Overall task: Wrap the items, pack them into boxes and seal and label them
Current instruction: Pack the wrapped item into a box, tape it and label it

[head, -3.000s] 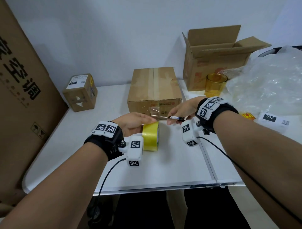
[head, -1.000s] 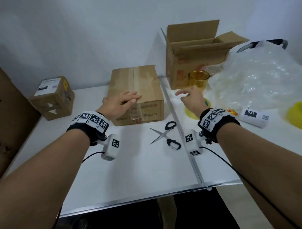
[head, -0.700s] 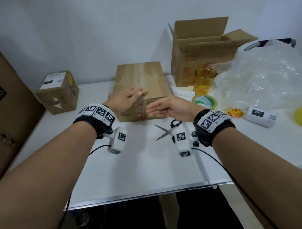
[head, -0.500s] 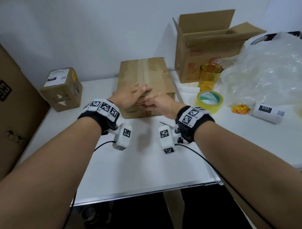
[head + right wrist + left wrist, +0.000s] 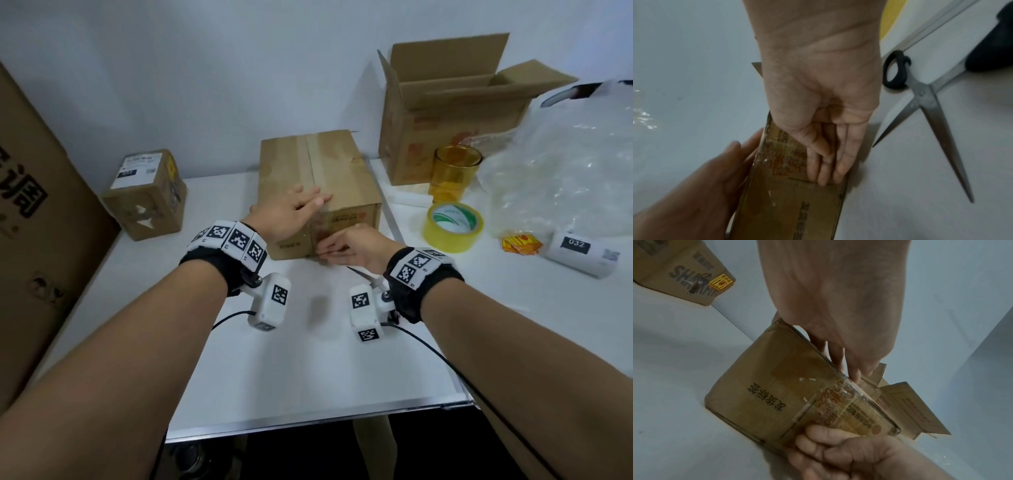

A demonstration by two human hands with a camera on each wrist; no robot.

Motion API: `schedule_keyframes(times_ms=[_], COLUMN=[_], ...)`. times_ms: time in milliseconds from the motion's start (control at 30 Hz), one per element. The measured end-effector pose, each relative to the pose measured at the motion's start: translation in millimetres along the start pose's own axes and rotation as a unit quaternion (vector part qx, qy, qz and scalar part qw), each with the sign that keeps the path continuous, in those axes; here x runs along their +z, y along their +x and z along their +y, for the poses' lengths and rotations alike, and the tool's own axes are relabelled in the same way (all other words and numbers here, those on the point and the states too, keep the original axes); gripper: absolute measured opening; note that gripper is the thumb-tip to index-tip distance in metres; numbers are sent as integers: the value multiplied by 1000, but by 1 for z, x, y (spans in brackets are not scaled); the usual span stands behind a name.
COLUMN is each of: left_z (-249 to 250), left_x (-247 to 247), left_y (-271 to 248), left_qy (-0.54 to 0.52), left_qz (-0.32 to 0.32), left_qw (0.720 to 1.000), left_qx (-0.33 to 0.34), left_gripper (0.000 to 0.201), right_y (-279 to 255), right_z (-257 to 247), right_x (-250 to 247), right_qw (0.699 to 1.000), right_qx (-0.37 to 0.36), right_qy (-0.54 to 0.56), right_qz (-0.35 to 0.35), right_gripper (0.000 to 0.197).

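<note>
Scissors [image 5: 929,104]: lay with blades apart on the tabletop [image 5: 308,370], nearest, just beside the right wrist.
Right hand [image 5: 356,248]: fingers straight and together, pressed flat on the near face of the sealed box [image 5: 342,178], over clear tape there.
Left hand [image 5: 291,210]: fingers spread flat on the box's top at its near edge, above the right hand.
Sealed box: stood mid-tabletop, under and between both hands.
Tape roll [image 5: 452,226]: yellow, right of the box.
Open box [image 5: 445,113]: farthest, behind the tape roll.
</note>
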State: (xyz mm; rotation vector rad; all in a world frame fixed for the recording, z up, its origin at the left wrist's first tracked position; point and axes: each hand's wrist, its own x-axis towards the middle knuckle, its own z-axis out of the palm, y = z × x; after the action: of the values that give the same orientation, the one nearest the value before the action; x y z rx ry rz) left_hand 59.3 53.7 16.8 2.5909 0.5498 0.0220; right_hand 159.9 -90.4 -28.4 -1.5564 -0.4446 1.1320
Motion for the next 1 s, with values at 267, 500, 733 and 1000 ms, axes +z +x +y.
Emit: schedule_keyframes(times_ms=[267, 500, 733, 1000], left_z=[28, 15, -18, 28], left_x=[4, -30, -16, 33], left_y=[-17, -47, -50, -24], left_qy=[128, -10, 179, 219], left_qz=[-27, 43, -56, 89], left_qw=[991, 996, 982, 968], left_qx=[-40, -76, -10, -85], left_gripper=[51, 40, 88, 79], right_y=[17, 13, 1, 6], right_z=[-5, -5, -10, -10], right_x=[-28, -6, 6, -4], right_qw=[984, 982, 986, 993], right_qx=[-66, -91, -88, -65], right_qy=[63, -42, -67, -8], right_qz=[151, 160, 122, 98], right_gripper=[22, 27, 61, 73])
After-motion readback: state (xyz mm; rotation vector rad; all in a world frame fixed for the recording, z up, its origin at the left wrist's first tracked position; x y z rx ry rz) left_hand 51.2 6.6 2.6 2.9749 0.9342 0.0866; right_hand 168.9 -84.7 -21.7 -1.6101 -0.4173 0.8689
